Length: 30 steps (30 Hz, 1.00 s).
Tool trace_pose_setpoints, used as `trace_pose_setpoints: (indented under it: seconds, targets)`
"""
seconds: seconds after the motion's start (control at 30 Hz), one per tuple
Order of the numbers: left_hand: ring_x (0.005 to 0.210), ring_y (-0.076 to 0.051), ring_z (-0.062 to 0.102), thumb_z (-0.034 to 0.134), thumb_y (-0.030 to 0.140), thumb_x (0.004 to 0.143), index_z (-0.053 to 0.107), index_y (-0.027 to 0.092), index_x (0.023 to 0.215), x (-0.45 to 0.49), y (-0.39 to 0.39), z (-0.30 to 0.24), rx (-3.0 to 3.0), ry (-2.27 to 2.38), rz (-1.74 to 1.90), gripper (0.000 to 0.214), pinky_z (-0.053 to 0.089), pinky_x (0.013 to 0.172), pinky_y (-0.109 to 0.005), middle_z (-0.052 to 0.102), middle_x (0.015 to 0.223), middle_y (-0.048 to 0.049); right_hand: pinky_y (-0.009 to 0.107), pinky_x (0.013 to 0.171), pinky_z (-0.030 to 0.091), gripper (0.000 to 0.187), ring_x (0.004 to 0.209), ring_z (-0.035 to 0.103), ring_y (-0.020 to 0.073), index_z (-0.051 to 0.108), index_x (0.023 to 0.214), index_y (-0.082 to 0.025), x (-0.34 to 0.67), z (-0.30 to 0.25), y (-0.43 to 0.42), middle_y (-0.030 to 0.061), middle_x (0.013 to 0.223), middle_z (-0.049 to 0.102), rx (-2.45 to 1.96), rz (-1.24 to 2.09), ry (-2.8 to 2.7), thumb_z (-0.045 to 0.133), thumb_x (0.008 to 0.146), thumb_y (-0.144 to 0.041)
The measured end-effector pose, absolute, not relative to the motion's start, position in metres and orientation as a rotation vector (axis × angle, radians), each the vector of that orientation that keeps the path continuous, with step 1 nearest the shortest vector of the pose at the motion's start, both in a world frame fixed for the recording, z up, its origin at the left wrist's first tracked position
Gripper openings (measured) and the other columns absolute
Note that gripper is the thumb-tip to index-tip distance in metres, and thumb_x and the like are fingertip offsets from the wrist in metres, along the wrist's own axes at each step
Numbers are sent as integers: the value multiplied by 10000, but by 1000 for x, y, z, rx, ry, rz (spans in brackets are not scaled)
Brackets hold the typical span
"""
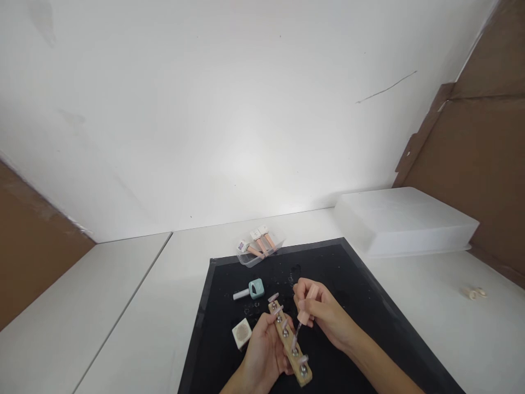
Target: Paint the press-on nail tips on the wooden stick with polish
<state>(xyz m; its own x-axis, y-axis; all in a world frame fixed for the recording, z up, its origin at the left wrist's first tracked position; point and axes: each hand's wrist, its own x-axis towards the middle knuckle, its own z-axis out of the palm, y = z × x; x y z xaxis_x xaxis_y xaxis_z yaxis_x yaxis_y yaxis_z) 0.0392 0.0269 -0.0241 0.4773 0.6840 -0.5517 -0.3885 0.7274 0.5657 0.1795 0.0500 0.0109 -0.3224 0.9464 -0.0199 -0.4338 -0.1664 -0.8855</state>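
Note:
My left hand (266, 350) grips a wooden bar (291, 355) that slants across the black mat. Along the bar stand several nail tips (304, 360) on round metal holders. My right hand (320, 309) pinches the peach cap of a nail polish brush (308, 305). The brush's dark bristle end points down at a nail tip near the lower part of the bar; whether it touches is hard to tell. Beside my left hand is a small white square bottle (241, 332), seen from above. A teal bottle (256, 289) with a pale cap lies on its side farther up.
At the mat's far edge a clear plastic tray (249, 262) holds three bottles with peach caps. The black mat (328, 262) lies on a white table. To the right are a white plastic box (410, 224) and small beige pieces (473, 293). Brown panels flank both sides.

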Motion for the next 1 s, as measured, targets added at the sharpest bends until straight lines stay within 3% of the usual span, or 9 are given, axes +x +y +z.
trace_pose_setpoints:
  seconds: [0.17, 0.47, 0.8, 1.0]
  targets:
    - [317, -85, 429, 238, 398, 828, 506, 166, 711, 40, 26, -26, 403, 848, 686, 373, 265, 327, -189, 478, 477, 22, 180, 367, 228, 232, 378, 311, 46, 483, 560, -163, 179, 12, 50, -76, 454, 406, -687, 1730, -987, 692, 631, -231]
    - [309, -85, 428, 238, 403, 827, 491, 165, 707, 39, 27, -23, 412, 885, 662, 367, 285, 336, -196, 480, 486, 22, 179, 378, 262, 184, 382, 414, 59, 481, 560, -155, 179, 7, 49, -62, 470, 450, -712, 1758, -1103, 653, 623, -179]
    - [311, -83, 402, 316, 415, 790, 497, 170, 752, 40, 26, -25, 402, 824, 688, 307, 236, 339, -195, 473, 468, 34, 183, 368, 229, 130, 372, 297, 45, 438, 534, -177, 176, 12, 51, -87, 461, 357, -861, 1649, -996, 541, 583, -116]
    - [302, -84, 400, 267, 386, 813, 507, 160, 782, 41, 27, -22, 367, 847, 684, 331, 238, 331, -201, 492, 483, 28, 188, 385, 221, 175, 408, 222, 57, 441, 574, -180, 178, 8, 52, -88, 477, 312, -765, 1655, -864, 579, 679, -157]
